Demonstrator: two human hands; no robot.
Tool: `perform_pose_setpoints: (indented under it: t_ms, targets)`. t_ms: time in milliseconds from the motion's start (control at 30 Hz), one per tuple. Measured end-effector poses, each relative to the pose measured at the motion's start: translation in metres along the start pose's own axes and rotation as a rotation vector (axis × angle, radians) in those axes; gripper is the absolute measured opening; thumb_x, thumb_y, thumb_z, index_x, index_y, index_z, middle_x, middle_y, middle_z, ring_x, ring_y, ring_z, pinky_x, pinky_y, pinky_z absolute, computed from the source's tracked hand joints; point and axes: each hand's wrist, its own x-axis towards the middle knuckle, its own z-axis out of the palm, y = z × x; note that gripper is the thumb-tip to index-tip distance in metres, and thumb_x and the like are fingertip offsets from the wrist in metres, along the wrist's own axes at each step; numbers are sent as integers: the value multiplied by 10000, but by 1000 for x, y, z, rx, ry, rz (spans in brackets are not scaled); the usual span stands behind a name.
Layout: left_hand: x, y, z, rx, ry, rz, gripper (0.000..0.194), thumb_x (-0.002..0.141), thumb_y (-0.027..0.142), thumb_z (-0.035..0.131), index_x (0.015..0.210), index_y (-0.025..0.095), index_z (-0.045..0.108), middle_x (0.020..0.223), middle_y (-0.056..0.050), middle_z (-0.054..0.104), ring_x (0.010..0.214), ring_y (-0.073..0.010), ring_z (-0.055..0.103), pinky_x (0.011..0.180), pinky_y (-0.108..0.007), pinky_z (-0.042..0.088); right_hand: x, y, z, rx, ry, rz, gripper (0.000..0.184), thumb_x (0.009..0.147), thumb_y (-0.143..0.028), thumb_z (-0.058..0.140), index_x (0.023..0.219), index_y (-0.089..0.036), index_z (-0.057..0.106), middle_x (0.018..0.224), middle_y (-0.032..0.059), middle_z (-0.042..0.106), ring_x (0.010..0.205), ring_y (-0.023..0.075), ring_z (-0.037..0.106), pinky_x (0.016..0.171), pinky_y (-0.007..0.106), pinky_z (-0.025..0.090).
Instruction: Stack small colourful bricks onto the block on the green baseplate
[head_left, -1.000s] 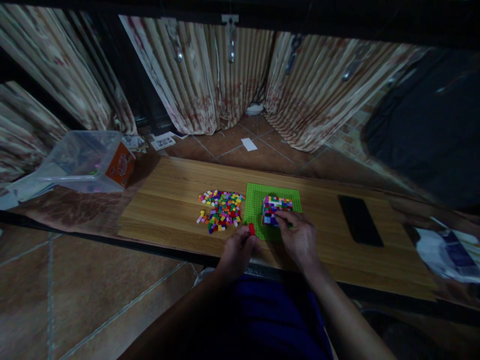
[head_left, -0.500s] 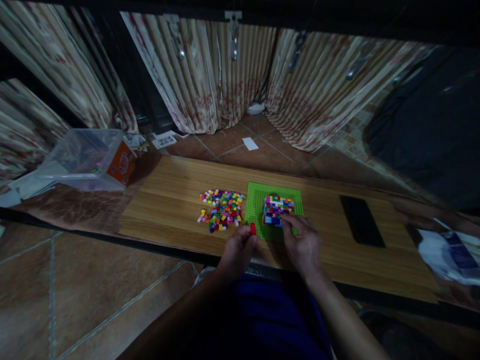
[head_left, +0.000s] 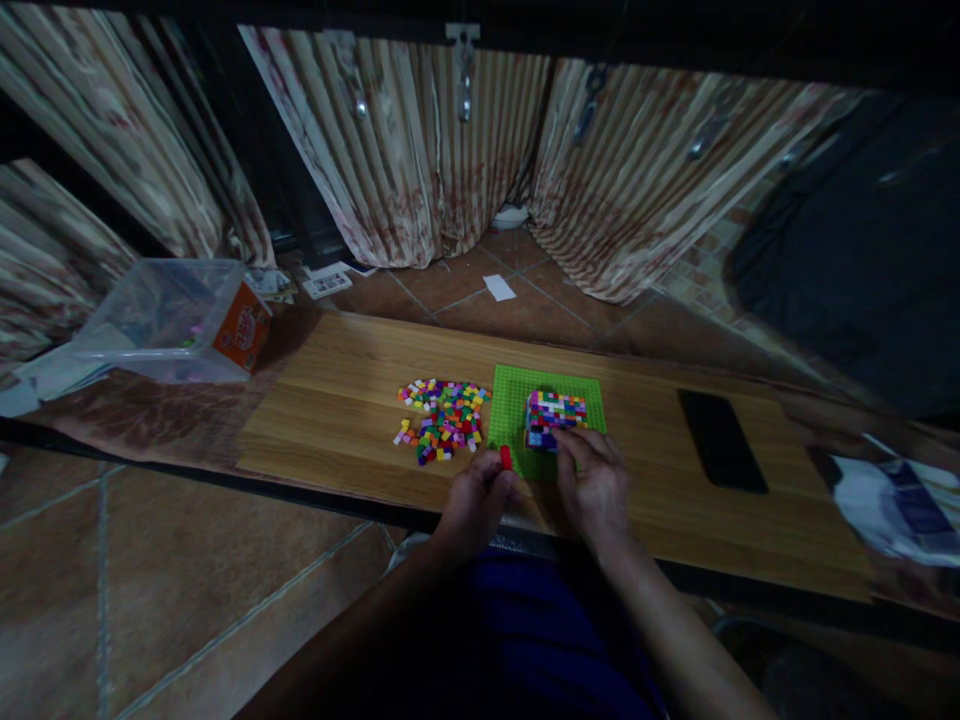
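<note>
Between the thumb and fingers of my left hand (head_left: 478,497) is a red toy brick (head_left: 505,458), held over the near left corner of the green baseplate (head_left: 510,395). A block built of many-coloured toy bricks (head_left: 553,412) stands on that baseplate. My right hand (head_left: 598,482) is at the near right side of the block, its fingers pinched together at the block's near face. Whatever lies between those fingertips is hidden or too small to name. Left of the baseplate, a spread of loose coloured bricks (head_left: 450,415) lies on the wooden board (head_left: 345,390).
A black phone-like slab (head_left: 722,440) lies on the board at the right. Beyond it is a white and dark blue packet (head_left: 900,505). At the far left stands a clear plastic box (head_left: 172,315) with an orange label. Striped curtains (head_left: 397,160) hang behind the board.
My right hand has shifted a little left along the near side of the block. My left hand keeps the red brick in nearly the same place.
</note>
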Motion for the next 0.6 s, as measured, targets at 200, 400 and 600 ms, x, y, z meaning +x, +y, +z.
perform_pose_setpoints:
  t_ms: [200,400,600]
  targets:
    - [1,-1,-1,40,2,13,126,902,305,509,877,197,568,745,4,633,672,-150,622,655,-266,493,-5,1,8,-33,0,5,328,946,-221,416,1041,-191,729,1021,109,703,969,239,622,891,420,493]
    - [2,-7,0,49,17,8,158,913,334,508,910,198,587,730,8,635,658,-141,624,639,-249,489,-8,1,4,75,-27,60,321,948,-269,434,1081,-198,718,1085,117,701,1037,250,627,931,449,492]
    - [0,-7,0,-13,25,-7,232,881,392,566,918,171,625,761,-2,631,638,-129,625,628,-248,516,-25,-20,-5,394,-30,314,287,928,-358,518,1103,-216,695,1076,89,708,984,218,657,887,387,515]
